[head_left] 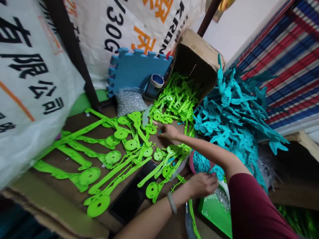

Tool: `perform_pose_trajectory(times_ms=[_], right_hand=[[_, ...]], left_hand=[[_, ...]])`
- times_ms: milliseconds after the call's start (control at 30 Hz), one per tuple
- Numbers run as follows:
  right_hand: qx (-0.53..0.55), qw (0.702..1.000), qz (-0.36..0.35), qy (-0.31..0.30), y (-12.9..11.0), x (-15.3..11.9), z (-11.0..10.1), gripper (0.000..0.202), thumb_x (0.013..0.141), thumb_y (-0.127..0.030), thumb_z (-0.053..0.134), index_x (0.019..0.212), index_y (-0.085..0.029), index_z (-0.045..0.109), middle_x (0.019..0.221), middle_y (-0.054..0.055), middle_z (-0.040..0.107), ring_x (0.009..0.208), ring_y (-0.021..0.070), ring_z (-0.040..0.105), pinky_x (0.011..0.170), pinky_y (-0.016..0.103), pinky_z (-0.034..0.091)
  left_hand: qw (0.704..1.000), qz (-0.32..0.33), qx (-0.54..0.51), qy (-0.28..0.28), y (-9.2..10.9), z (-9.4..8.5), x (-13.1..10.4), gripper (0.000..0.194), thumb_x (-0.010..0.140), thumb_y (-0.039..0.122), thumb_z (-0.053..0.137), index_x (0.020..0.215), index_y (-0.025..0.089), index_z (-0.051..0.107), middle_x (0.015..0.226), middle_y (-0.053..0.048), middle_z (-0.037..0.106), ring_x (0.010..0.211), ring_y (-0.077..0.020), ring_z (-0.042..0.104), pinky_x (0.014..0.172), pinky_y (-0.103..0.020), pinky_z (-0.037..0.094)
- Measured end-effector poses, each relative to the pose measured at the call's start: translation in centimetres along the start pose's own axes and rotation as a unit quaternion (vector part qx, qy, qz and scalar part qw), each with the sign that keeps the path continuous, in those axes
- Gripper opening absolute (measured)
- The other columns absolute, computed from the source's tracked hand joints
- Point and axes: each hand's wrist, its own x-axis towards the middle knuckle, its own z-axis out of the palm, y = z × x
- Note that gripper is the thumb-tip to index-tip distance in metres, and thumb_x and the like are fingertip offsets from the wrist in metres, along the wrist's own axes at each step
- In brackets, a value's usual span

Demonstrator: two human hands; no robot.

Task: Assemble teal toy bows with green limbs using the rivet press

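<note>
On brown tabletop [74, 124], my right hand [168, 132] reaches out, fingertips pinched on small piece among green plastic parts [129, 146]; exact grip unclear. My left hand [202, 184] curled loosely near teal parts [234, 113] in pink bowl [190, 162]; holding cannot tell. Black phone [134, 194] beside forearm.

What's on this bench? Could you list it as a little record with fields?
Right hand: reaching among loose green parts
Left hand: over the pink bowl of teal bits
Teal pile: heaped at right
Box: tipped, spilling green parts
Phone: flat on the bench, under green parts
Tape roll: by the blue foam tile
Bag: small silvery pieces
</note>
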Motion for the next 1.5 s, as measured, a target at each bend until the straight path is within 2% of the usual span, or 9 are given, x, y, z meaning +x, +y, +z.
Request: perform_pose_trajectory(times_ms=[167,433,667,967,1100,1233,1367,1400,1500], right_hand=[[0.041,0.998,-0.050,-0.020,-0.8,1.2,1.6,0.018,0.093,-0.032,0.067,0.092,-0.014,0.064,0.090,0.001,0.066,0.078,0.0130,0.061,0.073,0.029,0.052],[0.068,0.992,-0.097,-0.040,4.6,-0.7,-2.4,0.021,0.081,-0.013,0.068,0.102,-0.013,0.064,0.081,-0.003,0.064,0.071,0.0099,0.056,0.066,0.023,0.041],[0.015,0.992,-0.082,-0.090,6.8,-2.4,-0.5,0.021,0.093,-0.034,0.068,0.089,-0.014,0.064,0.084,-0.001,0.064,0.072,0.0116,0.059,0.070,0.028,0.052],[0.007,0.982,-0.097,-0.164,8.9,-12.0,-7.7,0.014,0.082,-0.020,0.067,0.092,-0.011,0.071,0.082,0.002,0.070,0.072,0.0119,0.062,0.066,0.021,0.047],[-0.038,0.973,-0.095,-0.205,10.0,-17.5,-7.0,0.023,0.077,-0.025,0.076,0.097,-0.014,0.074,0.094,0.006,0.076,0.079,0.0158,0.068,0.067,0.022,0.048],[-0.105,0.977,-0.065,-0.175,9.6,-19.5,-4.9,0.021,0.090,-0.030,0.064,0.101,-0.016,0.075,0.098,0.010,0.076,0.084,0.0203,0.071,0.070,0.026,0.049],[-0.176,0.979,-0.010,-0.102,9.1,-19.4,-3.9,0.028,0.094,-0.022,0.055,0.112,-0.014,0.073,0.106,0.020,0.075,0.095,0.0294,0.073,0.074,0.033,0.050],[-0.187,0.978,-0.003,-0.093,9.0,-19.3,-3.9,0.028,0.094,-0.023,0.054,0.114,-0.014,0.073,0.107,0.020,0.075,0.097,0.0303,0.073,0.075,0.033,0.050],[-0.207,0.973,-0.003,-0.098,8.7,-19.4,-4.1,0.027,0.091,-0.036,0.064,0.109,-0.018,0.075,0.103,0.017,0.076,0.096,0.0299,0.074,0.073,0.032,0.052]], left_hand=[[1.000,-0.023,0.003,-0.008,0.0,0.3,-0.1,0.012,0.093,0.016,0.051,0.091,0.016,0.063,0.089,-0.006,0.068,0.066,-0.0153,0.064,0.053,-0.029,0.048],[1.000,-0.020,-0.013,0.006,-0.3,-0.2,0.4,0.015,0.095,0.016,0.051,0.083,0.017,0.060,0.081,-0.004,0.064,0.067,-0.0145,0.062,0.052,-0.028,0.043],[1.000,-0.006,-0.020,0.004,0.2,-0.2,0.5,0.012,0.093,0.019,0.057,0.081,0.018,0.058,0.078,-0.003,0.064,0.069,-0.0152,0.062,0.052,-0.030,0.040],[0.999,-0.033,-0.006,-0.035,-1.1,-3.2,1.8,0.015,0.096,0.024,0.054,0.087,0.016,0.063,0.088,-0.005,0.070,0.073,-0.0150,0.065,0.056,-0.029,0.043],[0.996,-0.072,-0.005,-0.061,2.1,-7.1,2.9,0.015,0.097,0.023,0.053,0.087,0.017,0.063,0.086,-0.004,0.068,0.076,-0.0156,0.065,0.059,-0.030,0.044],[0.980,-0.179,0.009,-0.090,4.8,-15.7,1.2,0.023,0.102,0.028,0.044,0.093,0.018,0.063,0.092,-0.005,0.067,0.082,-0.0170,0.064,0.065,-0.031,0.047],[0.846,-0.427,0.164,-0.274,0.7,-24.5,-3.2,0.026,0.104,0.032,0.040,0.106,0.018,0.063,0.105,-0.008,0.067,0.086,-0.0213,0.067,0.072,-0.034,0.053],[0.784,-0.474,0.211,-0.342,-1.1,-25.8,-4.3,0.027,0.102,0.031,0.042,0.114,0.016,0.061,0.111,-0.012,0.065,0.091,-0.0251,0.068,0.074,-0.037,0.055],[0.747,-0.474,0.228,-0.407,-5.9,-26.8,-7.2,0.049,0.088,0.020,0.058,0.137,0.013,0.052,0.127,-0.020,0.061,0.109,-0.0342,0.067,0.080,-0.041,0.057]])
